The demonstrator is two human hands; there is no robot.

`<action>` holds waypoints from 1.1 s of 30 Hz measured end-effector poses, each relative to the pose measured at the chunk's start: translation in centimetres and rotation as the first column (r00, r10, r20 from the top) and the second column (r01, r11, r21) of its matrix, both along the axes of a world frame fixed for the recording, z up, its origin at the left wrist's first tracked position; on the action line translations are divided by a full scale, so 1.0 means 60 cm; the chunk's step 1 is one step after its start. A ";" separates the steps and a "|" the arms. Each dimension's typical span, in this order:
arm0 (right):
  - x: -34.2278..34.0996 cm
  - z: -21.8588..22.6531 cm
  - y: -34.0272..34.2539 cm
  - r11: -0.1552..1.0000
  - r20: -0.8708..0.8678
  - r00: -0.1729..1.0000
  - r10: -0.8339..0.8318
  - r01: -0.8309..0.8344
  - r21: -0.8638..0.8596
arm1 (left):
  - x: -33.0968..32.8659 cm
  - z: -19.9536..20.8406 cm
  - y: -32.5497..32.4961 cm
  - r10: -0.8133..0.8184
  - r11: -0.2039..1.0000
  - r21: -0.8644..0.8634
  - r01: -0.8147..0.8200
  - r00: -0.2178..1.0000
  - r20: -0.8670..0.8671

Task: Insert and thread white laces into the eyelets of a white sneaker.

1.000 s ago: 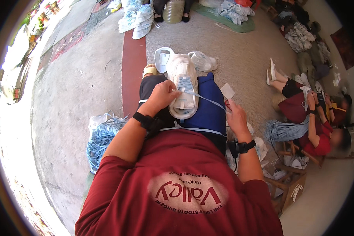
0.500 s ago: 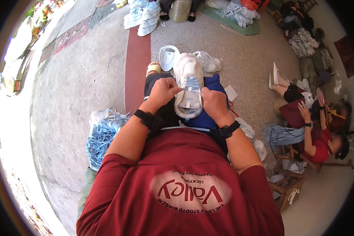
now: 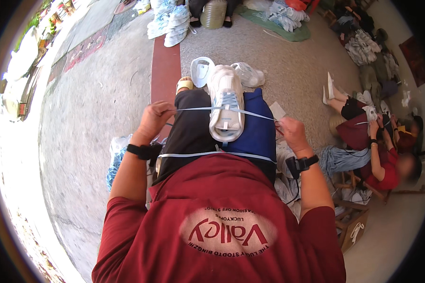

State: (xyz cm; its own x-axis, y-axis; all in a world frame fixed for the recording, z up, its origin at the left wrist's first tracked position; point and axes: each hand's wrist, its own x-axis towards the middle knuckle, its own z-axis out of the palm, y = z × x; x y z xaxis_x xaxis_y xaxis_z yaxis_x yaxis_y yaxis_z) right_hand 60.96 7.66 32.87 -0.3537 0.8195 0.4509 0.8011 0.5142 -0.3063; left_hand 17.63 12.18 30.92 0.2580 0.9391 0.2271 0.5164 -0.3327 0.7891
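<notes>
A white sneaker (image 3: pixel 225 82) with light-blue lacing rests on my lap, its toe pointing away from me. Its light-blue shoelace (image 3: pixel 193 109) is pulled out to both sides across the shoe's opening. My left hand (image 3: pixel 155 121) pinches one end, out to the left of my dark trouser leg. The other end is pinched in my right hand (image 3: pixel 295 134), beyond the blue cloth (image 3: pixel 257 122) on my right leg. A second pale-blue strand (image 3: pixel 189 154) lies over my lap near my waist.
Beyond my knees lie an upturned white shoe (image 3: pixel 202 71) and another white sneaker (image 3: pixel 250 74). A bundle of blue laces (image 3: pixel 114 165) is at my left. At right a seated person (image 3: pixel 386 162) handles a shoe beside hanging blue laces (image 3: pixel 342 159). Shoe piles (image 3: pixel 170 23) stand ahead.
My hands have moved apart from close beside the sneaker to well outside my legs, drawing the shoelace out straight. The sneaker has stayed in place.
</notes>
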 end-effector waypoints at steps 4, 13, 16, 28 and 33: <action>0.169 -0.030 -0.075 0.864 -0.174 0.884 -0.435 0.355 -0.357 | -0.186 -0.078 -0.040 0.209 0.956 -0.221 -0.191 0.976 0.061; 0.452 -0.105 -0.293 0.695 -0.076 0.737 -0.672 0.592 -0.407 | -0.462 -0.064 -0.188 0.594 0.673 -0.456 -0.582 0.793 -0.136; 0.468 -0.102 -0.336 0.578 0.009 0.666 -0.746 0.654 -0.489 | -0.495 -0.062 -0.228 0.625 0.602 -0.499 -0.624 0.757 -0.193; 0.317 -0.127 -0.203 0.316 0.065 0.658 -0.750 0.443 -0.839 | -0.411 -0.256 -0.203 0.545 0.593 -0.373 -0.714 0.696 -0.468; 0.005 0.017 -0.017 0.343 -0.502 0.786 -0.362 -0.388 -0.855 | -0.082 -0.073 -0.051 0.369 0.674 -0.720 0.163 0.770 0.520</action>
State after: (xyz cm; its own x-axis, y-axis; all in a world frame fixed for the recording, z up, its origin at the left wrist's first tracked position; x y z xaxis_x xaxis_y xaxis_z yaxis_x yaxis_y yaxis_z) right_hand 61.26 6.63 33.89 -0.3790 0.7998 -0.4655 0.2823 -0.3791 -0.8813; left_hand 12.68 9.14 26.54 0.2120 0.8737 -0.4378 -0.1435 0.4710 0.8704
